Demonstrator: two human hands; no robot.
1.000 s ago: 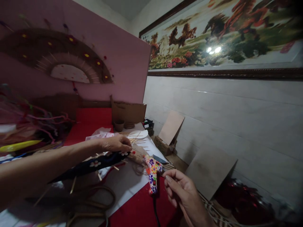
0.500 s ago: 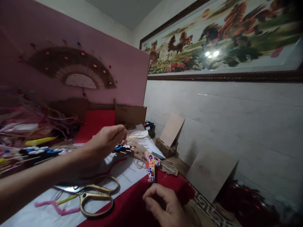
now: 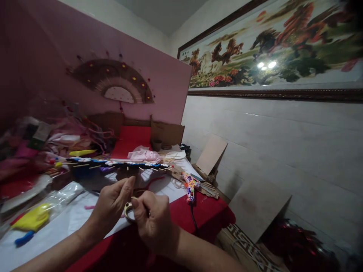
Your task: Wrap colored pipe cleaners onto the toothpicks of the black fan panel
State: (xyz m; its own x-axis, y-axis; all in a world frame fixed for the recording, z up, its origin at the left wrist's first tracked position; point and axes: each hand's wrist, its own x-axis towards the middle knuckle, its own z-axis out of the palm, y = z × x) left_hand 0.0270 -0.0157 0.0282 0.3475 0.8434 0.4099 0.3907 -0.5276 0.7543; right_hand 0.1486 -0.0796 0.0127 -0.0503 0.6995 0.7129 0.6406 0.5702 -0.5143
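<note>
My left hand [image 3: 111, 202] is closed, thumb against fingers, above the white sheet. Close beside it, my right hand [image 3: 154, 219] is curled in a pinch. The fingers hide whatever lies between the two hands. Behind and below them shows a gold handle loop of the scissors [image 3: 129, 214]; the blades are covered by my hands. Just beyond lies a long black piece edged with blue and white, thin sticks poking out [image 3: 113, 163]. A flower-patterned glue gun [image 3: 190, 187] rests to the right, its black cord trailing down.
White paper [image 3: 70, 211] and a red cloth [image 3: 210, 211] cover the table. On the left lie a yellow packet [image 3: 32, 218], clear plastic and tangled pink strands [image 3: 96, 132]. A pink board with a fan [image 3: 119, 94] stands behind. Cardboard sheets [image 3: 212, 155] lean at the wall.
My left hand has drawn back from over the black piece to meet my right hand. My right hand has moved left, now over the scissors. The view has shifted left.
</note>
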